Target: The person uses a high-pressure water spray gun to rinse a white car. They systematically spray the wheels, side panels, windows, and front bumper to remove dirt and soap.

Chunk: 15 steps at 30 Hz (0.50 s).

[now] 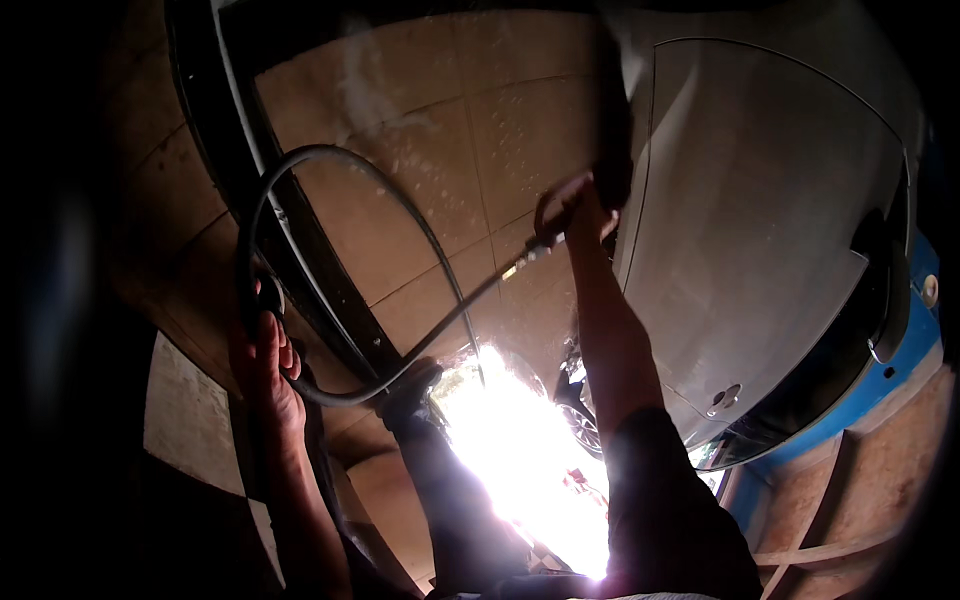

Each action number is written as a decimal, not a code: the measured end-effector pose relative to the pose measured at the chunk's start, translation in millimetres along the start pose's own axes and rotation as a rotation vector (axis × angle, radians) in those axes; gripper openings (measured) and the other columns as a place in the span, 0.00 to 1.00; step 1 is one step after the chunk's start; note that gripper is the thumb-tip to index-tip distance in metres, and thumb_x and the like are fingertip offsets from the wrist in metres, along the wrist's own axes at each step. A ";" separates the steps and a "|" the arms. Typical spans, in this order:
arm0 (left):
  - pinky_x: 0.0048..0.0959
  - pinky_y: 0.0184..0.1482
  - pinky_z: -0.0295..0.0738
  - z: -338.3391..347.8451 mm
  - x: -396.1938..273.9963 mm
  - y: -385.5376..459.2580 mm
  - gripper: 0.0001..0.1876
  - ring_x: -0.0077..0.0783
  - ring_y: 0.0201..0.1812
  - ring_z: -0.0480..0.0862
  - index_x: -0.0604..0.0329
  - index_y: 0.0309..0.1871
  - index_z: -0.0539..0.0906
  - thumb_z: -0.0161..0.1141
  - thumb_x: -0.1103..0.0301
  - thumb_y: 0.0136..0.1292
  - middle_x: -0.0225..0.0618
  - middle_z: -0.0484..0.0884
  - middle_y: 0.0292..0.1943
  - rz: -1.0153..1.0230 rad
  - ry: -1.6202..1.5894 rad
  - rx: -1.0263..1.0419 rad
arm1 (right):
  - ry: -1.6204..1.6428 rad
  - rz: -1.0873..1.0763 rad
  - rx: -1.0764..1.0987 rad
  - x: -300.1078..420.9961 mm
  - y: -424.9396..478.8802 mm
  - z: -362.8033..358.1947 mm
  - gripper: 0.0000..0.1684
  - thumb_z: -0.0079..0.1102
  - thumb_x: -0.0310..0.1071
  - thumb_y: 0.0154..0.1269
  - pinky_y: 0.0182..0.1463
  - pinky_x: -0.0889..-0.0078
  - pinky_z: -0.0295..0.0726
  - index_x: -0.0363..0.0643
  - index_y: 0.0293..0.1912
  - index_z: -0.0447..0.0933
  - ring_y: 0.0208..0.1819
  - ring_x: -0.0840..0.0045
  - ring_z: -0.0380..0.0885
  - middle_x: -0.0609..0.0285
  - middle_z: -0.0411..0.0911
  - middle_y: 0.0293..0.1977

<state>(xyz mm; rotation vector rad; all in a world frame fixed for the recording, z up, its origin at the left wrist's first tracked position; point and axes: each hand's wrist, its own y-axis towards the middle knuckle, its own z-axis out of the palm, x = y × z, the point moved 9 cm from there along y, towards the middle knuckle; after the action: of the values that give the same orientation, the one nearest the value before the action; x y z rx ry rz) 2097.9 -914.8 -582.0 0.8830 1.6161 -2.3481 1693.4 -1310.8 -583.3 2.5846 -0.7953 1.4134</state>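
My left hand (277, 364) is at the left, its fingers curled around a black hose (360, 161), together with a dark rounded thing I cannot make out. The hose loops out over the floor and crosses itself. It runs to a metal fitting (521, 262) at my right hand (581, 210). This hand is closed around the dark handle of what looks like a spray gun, its front part lost in shadow. Beside my right hand stands a grey car (750, 195), with its door handle (724, 400) lower down. Whitish wet spots lie on the tiled floor (405, 225).
A dark channel with a metal edge (300, 247) crosses the floor at the left. My shoe (411, 390) is by its lower end. Glaring light fills the lower middle, with a car wheel (581, 427) beside it. A blue and brown wall (862, 480) stands beyond the car.
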 end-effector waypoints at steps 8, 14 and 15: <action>0.13 0.20 0.52 9.1 -17.5 1.6 0.28 0.10 0.19 0.60 0.52 0.68 0.71 0.58 0.51 0.69 0.20 0.65 0.23 -0.009 0.230 0.004 | 0.019 0.245 -0.243 -197.6 5.1 -288.9 0.11 0.70 0.36 0.55 0.14 0.74 0.68 0.43 0.30 0.76 0.13 0.76 0.70 0.64 0.72 0.19; 0.14 0.21 0.50 0.3 -17.8 4.3 0.30 0.10 0.19 0.58 0.50 0.68 0.71 0.60 0.48 0.67 0.21 0.64 0.22 -0.058 0.298 -0.057 | -0.027 0.196 -0.292 -129.5 -31.4 -200.1 0.13 0.71 0.33 0.55 0.19 0.72 0.75 0.41 0.29 0.74 0.15 0.74 0.71 0.63 0.72 0.20; 0.14 0.21 0.49 0.0 -15.2 5.5 0.30 0.10 0.19 0.57 0.51 0.68 0.71 0.60 0.48 0.67 0.21 0.63 0.22 -0.059 0.302 -0.059 | -0.020 0.182 -0.274 -118.5 -17.8 -185.7 0.12 0.71 0.32 0.55 0.21 0.71 0.77 0.41 0.29 0.74 0.17 0.73 0.73 0.62 0.73 0.21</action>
<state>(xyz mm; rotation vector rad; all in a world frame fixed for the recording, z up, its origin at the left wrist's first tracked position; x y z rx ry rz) 2112.8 -919.9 -578.1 1.2433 1.8327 -2.2780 1509.3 -1189.3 -570.5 2.3719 -1.1633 1.2204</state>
